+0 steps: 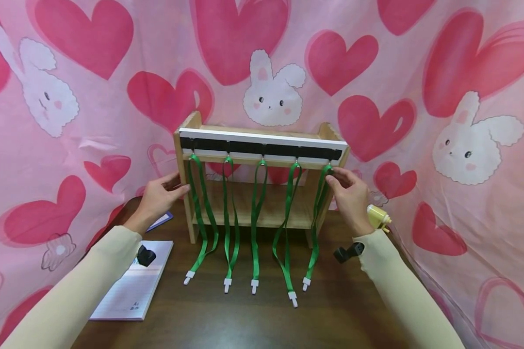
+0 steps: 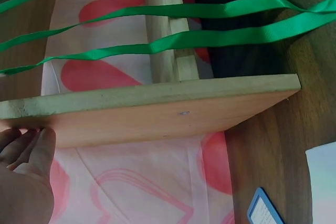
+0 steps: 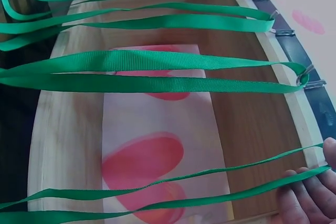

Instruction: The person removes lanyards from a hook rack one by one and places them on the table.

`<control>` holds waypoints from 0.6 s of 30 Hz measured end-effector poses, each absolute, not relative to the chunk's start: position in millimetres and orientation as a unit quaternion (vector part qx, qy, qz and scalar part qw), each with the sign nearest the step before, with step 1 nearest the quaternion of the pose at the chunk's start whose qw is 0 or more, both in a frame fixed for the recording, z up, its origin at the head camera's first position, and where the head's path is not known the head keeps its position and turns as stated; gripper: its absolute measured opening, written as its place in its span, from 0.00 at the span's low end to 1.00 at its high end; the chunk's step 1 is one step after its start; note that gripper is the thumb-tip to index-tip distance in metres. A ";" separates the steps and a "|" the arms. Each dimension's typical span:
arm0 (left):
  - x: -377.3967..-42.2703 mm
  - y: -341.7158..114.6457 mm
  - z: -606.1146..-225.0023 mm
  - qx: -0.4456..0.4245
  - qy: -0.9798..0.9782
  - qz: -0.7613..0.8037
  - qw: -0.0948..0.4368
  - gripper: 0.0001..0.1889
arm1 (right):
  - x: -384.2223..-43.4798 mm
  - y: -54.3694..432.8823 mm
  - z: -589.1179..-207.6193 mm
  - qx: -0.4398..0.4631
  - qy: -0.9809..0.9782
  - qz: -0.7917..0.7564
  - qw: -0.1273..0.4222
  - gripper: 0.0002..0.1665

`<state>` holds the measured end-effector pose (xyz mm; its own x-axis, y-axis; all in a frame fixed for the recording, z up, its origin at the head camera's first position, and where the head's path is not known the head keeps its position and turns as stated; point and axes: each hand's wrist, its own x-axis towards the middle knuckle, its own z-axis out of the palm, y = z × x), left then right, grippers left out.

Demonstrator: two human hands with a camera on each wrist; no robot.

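Green lanyards (image 1: pixel 255 213) with white plastic clips (image 1: pixel 292 298) hang in a row from a black strip (image 1: pixel 262 149) across the top of a small wooden shelf (image 1: pixel 251 219). My left hand (image 1: pixel 161 194) is at the shelf's left side, its fingers straight against the outer face of the side panel (image 2: pixel 142 119). At the upper right corner, my right hand (image 1: pixel 349 194) has thumb and fingertips at the panel edge. The rightmost lanyard (image 3: pixel 210 200) passes between them; I cannot tell whether they pinch it.
A lined notebook (image 1: pixel 131 291) lies on the dark wooden table (image 1: pixel 227 325) at the left, with a blue-edged card (image 1: pixel 161 221) behind it. A yellow bottle (image 1: pixel 377 216) is beyond my right wrist. Pink heart-and-rabbit cloth (image 1: pixel 166 29) hangs close behind and at both sides.
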<state>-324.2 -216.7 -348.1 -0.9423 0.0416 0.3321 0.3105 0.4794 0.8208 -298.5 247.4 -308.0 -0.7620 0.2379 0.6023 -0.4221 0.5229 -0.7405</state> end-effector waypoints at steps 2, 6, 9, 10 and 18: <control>-324.8 -215.9 -348.2 -0.106 -0.846 -0.505 0.137 0.37 | -299.1 246.9 -307.8 0.054 -0.802 0.487 0.341 0.22; -325.0 -214.9 -347.9 -0.109 -0.838 -0.515 0.141 0.36 | -299.3 245.3 -306.6 0.042 -0.800 0.491 0.343 0.21; -325.9 -213.9 -347.3 -0.110 -0.838 -0.513 0.147 0.35 | -299.4 244.3 -305.3 0.035 -0.799 0.494 0.341 0.20; -326.2 -213.8 -347.1 -0.110 -0.838 -0.513 0.149 0.35 | -299.7 243.7 -304.7 0.033 -0.799 0.495 0.340 0.21; -328.0 -213.5 -345.0 -0.108 -0.843 -0.503 0.158 0.34 | -302.8 240.1 -299.6 0.016 -0.790 0.523 0.319 0.20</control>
<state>-328.0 -213.5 -345.0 -0.9269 0.0221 0.3746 0.3404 0.4700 0.8144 -302.8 240.1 -299.6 -0.7960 0.3092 0.5203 -0.3583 0.4520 -0.8169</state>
